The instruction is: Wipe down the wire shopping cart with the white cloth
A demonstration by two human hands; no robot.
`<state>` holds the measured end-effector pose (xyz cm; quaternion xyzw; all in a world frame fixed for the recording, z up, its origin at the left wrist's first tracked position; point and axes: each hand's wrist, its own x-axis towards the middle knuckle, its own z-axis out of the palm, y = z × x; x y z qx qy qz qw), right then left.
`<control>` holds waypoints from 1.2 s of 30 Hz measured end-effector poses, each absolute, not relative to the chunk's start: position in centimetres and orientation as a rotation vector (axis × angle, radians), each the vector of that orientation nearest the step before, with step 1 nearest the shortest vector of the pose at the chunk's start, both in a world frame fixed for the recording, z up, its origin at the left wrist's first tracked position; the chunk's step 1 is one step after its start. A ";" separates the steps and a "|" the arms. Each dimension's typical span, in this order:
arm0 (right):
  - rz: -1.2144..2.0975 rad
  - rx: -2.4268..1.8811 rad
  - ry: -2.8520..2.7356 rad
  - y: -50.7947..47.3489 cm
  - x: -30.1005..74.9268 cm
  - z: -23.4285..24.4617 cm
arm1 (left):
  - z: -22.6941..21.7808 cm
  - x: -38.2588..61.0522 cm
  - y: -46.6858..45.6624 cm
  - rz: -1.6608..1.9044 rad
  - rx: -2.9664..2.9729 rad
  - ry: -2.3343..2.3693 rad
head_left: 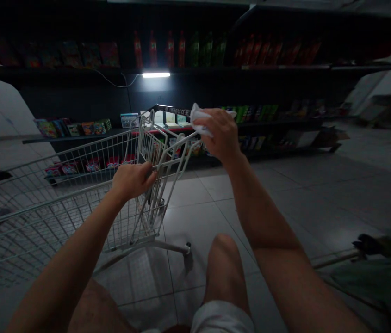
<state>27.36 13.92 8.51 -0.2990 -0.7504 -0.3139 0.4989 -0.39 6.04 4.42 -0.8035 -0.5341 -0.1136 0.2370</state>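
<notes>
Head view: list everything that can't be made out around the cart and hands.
In the head view:
Cart: far end cut off by the picture's left edge.
Handle: right end hidden by the right hand and white cloth.
Cart under the left hand: covered by that hand.
Bottles: labels too small and dim.

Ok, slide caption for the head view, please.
Left hand on a shopping cart, right hand holding white cloth at its handle, facing stocked shelves.

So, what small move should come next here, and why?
Probably slide the white cloth in the right hand along the handle toward its far end: the cloth sits near the closer end, more handle shows beyond it, and the left hand grips the cart.
</notes>
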 end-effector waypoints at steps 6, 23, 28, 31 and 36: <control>-0.275 -0.844 -1.858 15.9 32.3 15.6 | 4.4 -1.3 4.5 -0.393 -2.249 -1.398; 0.331 -0.354 -1.859 5.5 25.4 14.5 | 4.0 -9.4 1.0 -0.864 -2.507 -1.132; -0.132 -0.314 -1.594 3.2 21.1 12.4 | 4.8 -11.1 0.7 -1.268 -2.490 -1.130; -0.340 -0.305 -1.231 2.3 18.6 9.4 | 5.9 -9.0 -0.2 -1.346 -2.425 -1.065; -0.356 -0.260 -1.089 2.9 16.2 2.9 | 6.5 -5.8 -1.6 -1.465 -2.143 -1.237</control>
